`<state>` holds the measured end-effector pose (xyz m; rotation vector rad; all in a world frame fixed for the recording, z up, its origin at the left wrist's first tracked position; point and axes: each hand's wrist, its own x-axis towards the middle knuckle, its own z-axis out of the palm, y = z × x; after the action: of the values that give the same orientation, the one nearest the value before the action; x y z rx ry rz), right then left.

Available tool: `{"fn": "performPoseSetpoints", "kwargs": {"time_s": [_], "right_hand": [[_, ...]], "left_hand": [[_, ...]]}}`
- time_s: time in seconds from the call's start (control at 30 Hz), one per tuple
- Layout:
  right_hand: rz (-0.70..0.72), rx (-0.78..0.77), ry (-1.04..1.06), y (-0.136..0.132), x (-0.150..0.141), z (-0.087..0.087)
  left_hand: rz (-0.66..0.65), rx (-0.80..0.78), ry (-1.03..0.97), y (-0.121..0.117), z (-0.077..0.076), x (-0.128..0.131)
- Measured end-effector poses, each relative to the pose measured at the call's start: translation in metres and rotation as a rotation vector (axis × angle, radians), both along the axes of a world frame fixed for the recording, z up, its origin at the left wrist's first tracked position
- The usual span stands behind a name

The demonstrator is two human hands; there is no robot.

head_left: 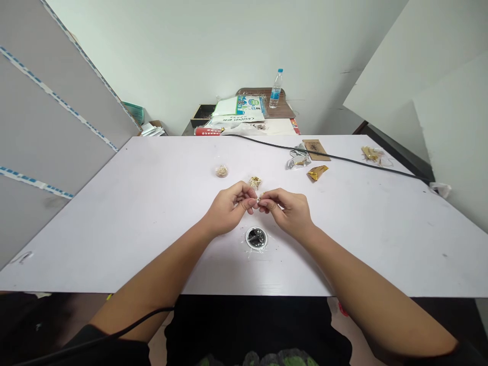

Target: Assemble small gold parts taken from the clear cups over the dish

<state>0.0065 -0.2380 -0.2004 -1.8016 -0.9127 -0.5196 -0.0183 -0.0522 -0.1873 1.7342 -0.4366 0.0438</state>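
Note:
My left hand (231,207) and my right hand (288,209) meet above the middle of the white table (171,203). Thumb and fingers of both are pinched together, their tips almost touching. A tiny pale or gold piece seems to show between them, too small to name. Just beyond my fingertips lies a small heap of gold pieces (255,181), partly hidden by my left hand. Farther left sits a small round clear container (221,171) of thin beige pieces. Nearer to me, below my hands, is a round cable hole (256,238) with clear tape over it.
A black cable (267,144) crosses the table's far side. Around it lie a silver-and-clear bag (298,158), a brown card (316,149), a gold foil packet (317,173) and a small bag (371,154). Behind the table stands a water bottle (276,89).

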Motion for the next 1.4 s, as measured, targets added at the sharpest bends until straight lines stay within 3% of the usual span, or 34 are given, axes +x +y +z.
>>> {"fn": "performPoseSetpoints", "kwargs": {"time_s": [0.27, 0.47, 0.83, 1.03, 1.4], "right_hand": [[0.079, 0.029, 0.119, 0.0008, -0.0016, -0.0003], [0.073, 0.000, 0.095, 0.0006, -0.0006, -0.0020], [0.146, 0.032, 0.165, 0.0005, 0.0012, -0.0027], [0.144, 0.042, 0.159, 0.0003, -0.0008, -0.0020], [0.100, -0.075, 0.017, -0.0017, 0.0004, -0.0030]], "left_hand": [[0.018, 0.081, -0.092, 0.0019, 0.0003, -0.0016], [0.030, 0.128, -0.167, 0.0034, 0.0005, -0.0017], [-0.009, -0.051, -0.038, 0.0002, 0.0026, -0.0011], [-0.036, -0.060, -0.056, -0.0007, 0.0050, -0.0013], [0.013, 0.120, -0.128, 0.0026, 0.0043, -0.0006]]}}
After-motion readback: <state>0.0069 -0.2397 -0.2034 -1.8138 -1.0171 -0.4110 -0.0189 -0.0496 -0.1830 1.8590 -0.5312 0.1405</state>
